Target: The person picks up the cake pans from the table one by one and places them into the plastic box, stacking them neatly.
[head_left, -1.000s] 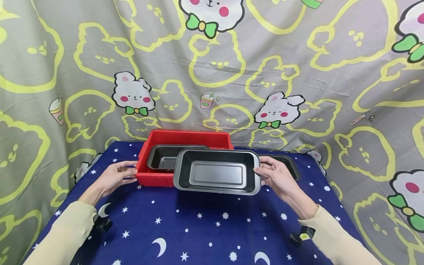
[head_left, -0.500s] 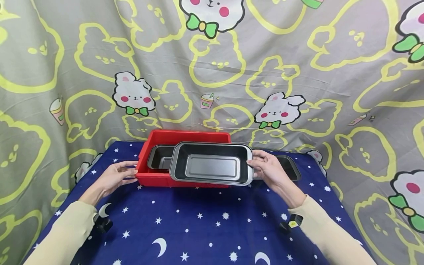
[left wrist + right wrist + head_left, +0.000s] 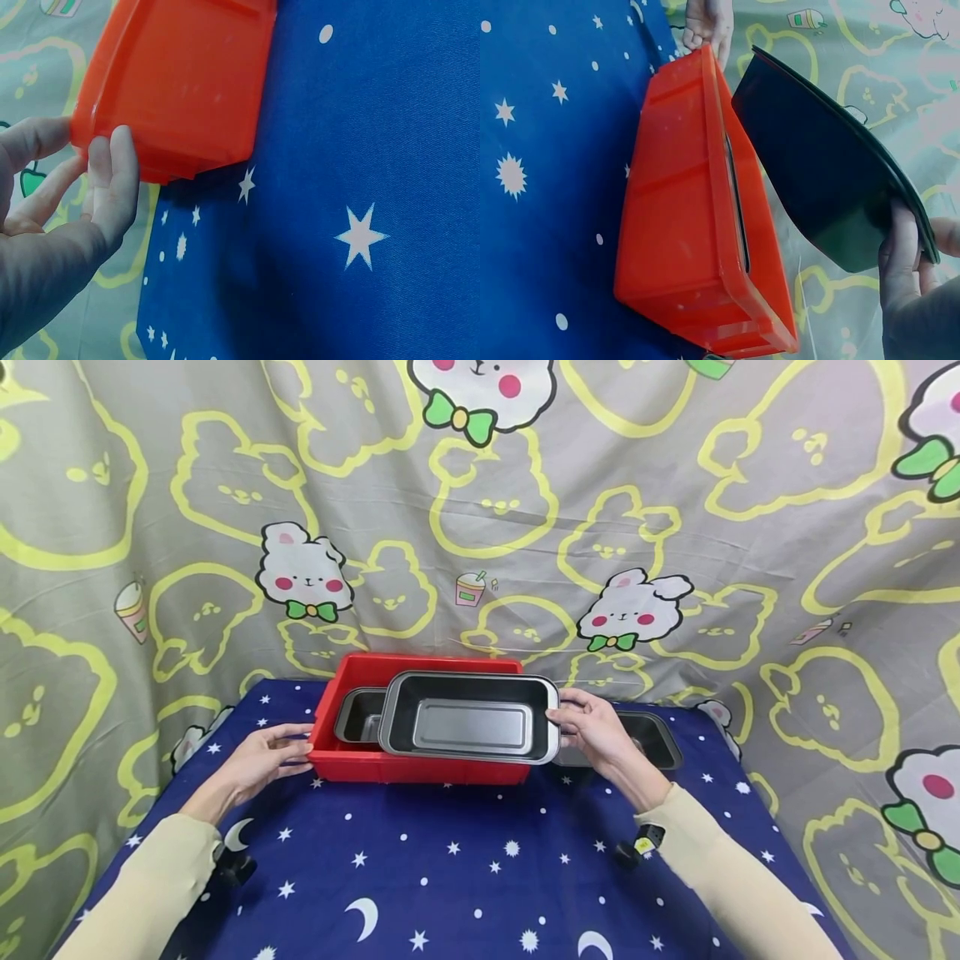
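In the head view my right hand (image 3: 596,735) grips the right end of a dark loaf pan (image 3: 472,727), with the thumb at the rim. The pan is held above a red plastic bin (image 3: 420,770), tilted so its inside faces the camera. The right wrist view shows the underside of the held loaf pan (image 3: 817,165) beside the bin's opening. Inside the bin lies another dark loaf pan (image 3: 356,718), partly hidden by the held one. My left hand (image 3: 258,766) holds the bin's left end, fingertips at its corner in the left wrist view.
Behind my right hand, a further dark loaf pan (image 3: 660,745) rests on the table, partly hidden. A navy cloth with stars and moons (image 3: 465,860) covers the table. A patterned grey curtain (image 3: 517,527) hangs close behind the bin.
My right hand has carried the loaf pan left and farther back, so it now overlaps more of the bin. The left hand and the bin have stayed in place.
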A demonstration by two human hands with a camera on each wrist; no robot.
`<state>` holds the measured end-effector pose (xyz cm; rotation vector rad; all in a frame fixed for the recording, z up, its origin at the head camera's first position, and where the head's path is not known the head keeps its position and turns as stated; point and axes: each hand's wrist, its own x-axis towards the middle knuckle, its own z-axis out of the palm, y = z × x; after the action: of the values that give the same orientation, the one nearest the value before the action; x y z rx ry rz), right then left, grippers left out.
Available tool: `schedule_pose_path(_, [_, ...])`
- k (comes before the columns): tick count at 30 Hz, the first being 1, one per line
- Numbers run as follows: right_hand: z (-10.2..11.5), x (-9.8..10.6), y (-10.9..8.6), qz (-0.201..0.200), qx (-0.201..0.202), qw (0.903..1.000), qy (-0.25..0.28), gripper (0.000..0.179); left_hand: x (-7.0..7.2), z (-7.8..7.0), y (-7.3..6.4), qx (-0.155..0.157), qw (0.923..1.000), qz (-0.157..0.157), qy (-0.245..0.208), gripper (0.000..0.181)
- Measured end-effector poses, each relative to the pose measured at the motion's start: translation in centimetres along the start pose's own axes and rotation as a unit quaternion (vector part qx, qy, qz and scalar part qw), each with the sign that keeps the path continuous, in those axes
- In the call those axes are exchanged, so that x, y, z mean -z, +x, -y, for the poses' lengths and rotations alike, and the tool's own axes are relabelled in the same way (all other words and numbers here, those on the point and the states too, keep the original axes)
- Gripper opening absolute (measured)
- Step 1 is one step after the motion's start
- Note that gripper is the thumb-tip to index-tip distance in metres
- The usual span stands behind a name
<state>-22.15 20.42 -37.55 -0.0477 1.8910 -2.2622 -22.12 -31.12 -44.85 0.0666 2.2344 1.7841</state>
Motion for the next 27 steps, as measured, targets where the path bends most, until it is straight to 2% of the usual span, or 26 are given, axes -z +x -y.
schedule_pose_path(10, [-0.7,-0.6,1.9,-0.004,-0.007,0.9999,0.008,0.025,0.1,0.1,0.1,0.002,1.0000,0.002,0.002,0.070])
schedule_pose_path(27, [-1.6,-2.3,5.5,-0.015,-0.019,0.9997,-0.008,0.033,0.1,0.1,-0.1,0.002,0.9998,0.003,0.017,0.071])
